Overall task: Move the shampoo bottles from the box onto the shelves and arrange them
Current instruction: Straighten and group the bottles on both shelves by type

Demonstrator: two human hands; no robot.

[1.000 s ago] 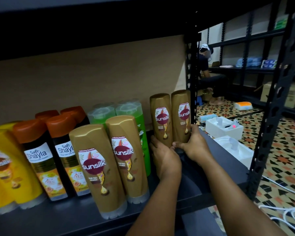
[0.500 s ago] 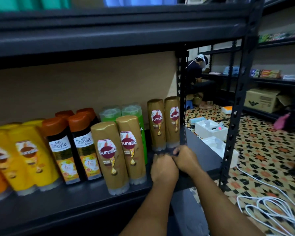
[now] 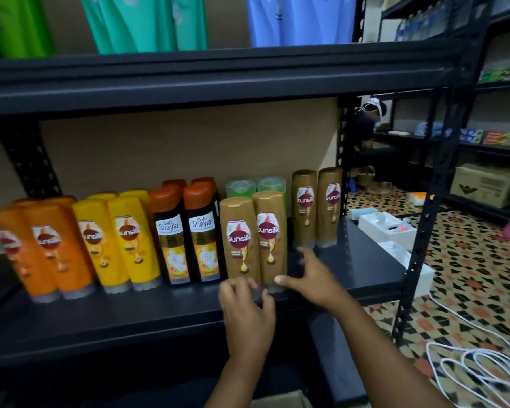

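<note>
Both hands reach to the front pair of gold bottles [image 3: 255, 240] on the dark shelf [image 3: 159, 313]; the left hand [image 3: 248, 313] sits at the base of the pair with fingers curled loosely near the clear cap, though motion blur hides whether they actually grip it; the right hand [image 3: 312, 278] lies just to the right of the same pair, fingers spread and fairly straight, thumb tip pointing at the right bottle's base, holding nothing.

The gold bottles are smooth glossy plastic, tall with rounded shoulders, standing on clear caps, each with a dark red round label; behind the right hand, further back, stand two more gold bottles [image 3: 317, 207] side by side; behind the held-at pair, two pale green bottles [image 3: 255, 185] show only their tops.

Left of the left hand runs a row: black bottles with orange tops [image 3: 186, 231], then yellow bottles [image 3: 117, 240], then orange bottles [image 3: 42, 248], blurred at the far end.

Below the left forearm, a corner of a brown cardboard box [image 3: 280, 400] shows; right of the right arm, white cable [image 3: 477, 369] coils on patterned floor tiles [image 3: 468, 275].
</note>
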